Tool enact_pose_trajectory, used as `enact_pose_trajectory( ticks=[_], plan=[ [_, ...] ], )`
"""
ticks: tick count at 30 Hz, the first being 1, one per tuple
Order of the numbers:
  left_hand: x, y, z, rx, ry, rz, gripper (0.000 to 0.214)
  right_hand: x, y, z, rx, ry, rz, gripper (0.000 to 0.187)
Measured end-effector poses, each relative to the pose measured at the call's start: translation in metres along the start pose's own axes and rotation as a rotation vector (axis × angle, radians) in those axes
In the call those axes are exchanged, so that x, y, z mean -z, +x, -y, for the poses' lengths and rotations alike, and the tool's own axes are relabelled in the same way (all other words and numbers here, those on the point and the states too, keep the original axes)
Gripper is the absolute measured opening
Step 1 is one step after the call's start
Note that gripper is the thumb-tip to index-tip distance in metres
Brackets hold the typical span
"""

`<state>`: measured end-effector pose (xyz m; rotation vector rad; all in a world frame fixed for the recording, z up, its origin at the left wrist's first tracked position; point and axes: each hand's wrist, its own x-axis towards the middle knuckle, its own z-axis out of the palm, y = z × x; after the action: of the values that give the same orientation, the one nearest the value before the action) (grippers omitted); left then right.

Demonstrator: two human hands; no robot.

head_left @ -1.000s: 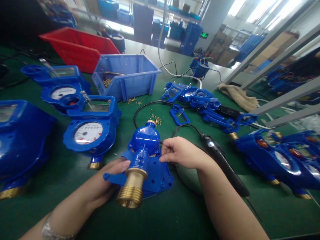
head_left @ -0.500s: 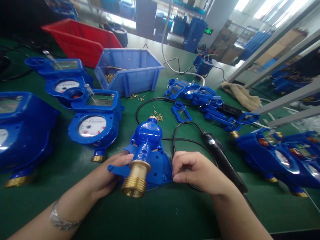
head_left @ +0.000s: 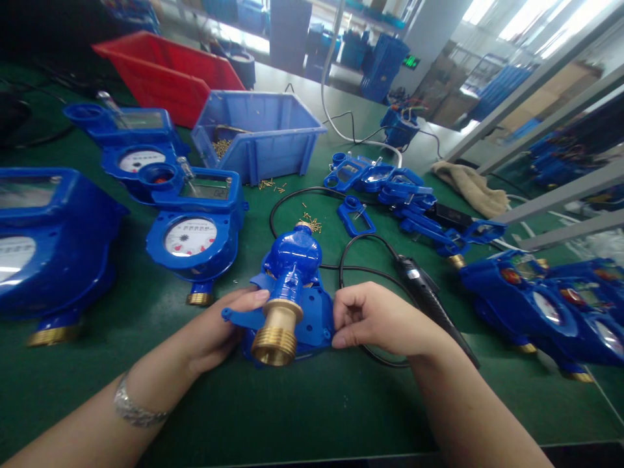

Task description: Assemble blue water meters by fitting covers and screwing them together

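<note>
A blue water meter (head_left: 296, 257) lies underside up in front of me, its brass threaded end (head_left: 274, 344) pointing toward me. My left hand (head_left: 227, 328) grips it from the left, thumb on top beside a blue flap (head_left: 244, 318). At the right edge of the blue plastic housing (head_left: 312, 322), the fingers of my right hand (head_left: 363, 318) are curled and pinched together. Whatever sits between those fingertips is hidden. Right of that hand lies a black electric screwdriver (head_left: 429, 302) with its cable. Small brass screws (head_left: 312, 224) are scattered just beyond the meter.
Several finished-looking meters stand left (head_left: 192, 237) and right (head_left: 550, 309). A blue bin (head_left: 277, 153) containing screws and a red bin (head_left: 160, 78) are at the back. Blue frames (head_left: 380, 185) are piled behind the screwdriver, near a beige cloth (head_left: 470, 188).
The view has shifted slightly, so the left-hand meters and bins appear farther right. Both hands keep their places on the meter, with the right fingers still pinched at its right edge.
</note>
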<state>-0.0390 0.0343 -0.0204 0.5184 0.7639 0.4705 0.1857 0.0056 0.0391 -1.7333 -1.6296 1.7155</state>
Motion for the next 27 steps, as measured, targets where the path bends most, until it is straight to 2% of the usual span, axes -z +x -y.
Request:
enact_pose_trajectory(
  ticks=[3,7,8,11,14,17,22,27],
  plan=[
    [0.0,-0.001,0.0,0.021,-0.016,-0.025,0.01,0.006,-0.006,0.001,0.044,0.107,-0.079,0.015],
    [-0.001,-0.001,0.003,0.017,-0.048,-0.017,0.012,-0.004,-0.029,-0.003,0.345,0.223,-0.43,0.004],
    [-0.003,-0.001,0.004,0.007,-0.058,-0.012,0.012,-0.012,-0.034,-0.003,0.413,0.198,-0.511,0.002],
    [-0.006,0.0,0.007,-0.023,-0.082,-0.026,0.01,-0.046,-0.045,0.0,0.517,0.04,-0.644,0.017],
    [-0.006,0.001,0.01,-0.038,-0.076,-0.049,0.012,-0.08,-0.042,0.005,0.526,-0.08,-0.757,0.02],
    [-0.004,0.002,0.013,-0.052,-0.073,-0.037,0.015,-0.102,-0.035,0.008,0.506,-0.166,-0.914,0.018],
    [-0.002,0.001,0.014,-0.072,-0.089,-0.022,0.018,-0.12,-0.023,0.012,0.637,-0.317,-1.045,0.016],
    [-0.004,-0.001,0.012,-0.066,-0.111,-0.009,0.019,-0.128,-0.015,0.011,0.643,-0.49,-1.064,0.015]
  ],
)
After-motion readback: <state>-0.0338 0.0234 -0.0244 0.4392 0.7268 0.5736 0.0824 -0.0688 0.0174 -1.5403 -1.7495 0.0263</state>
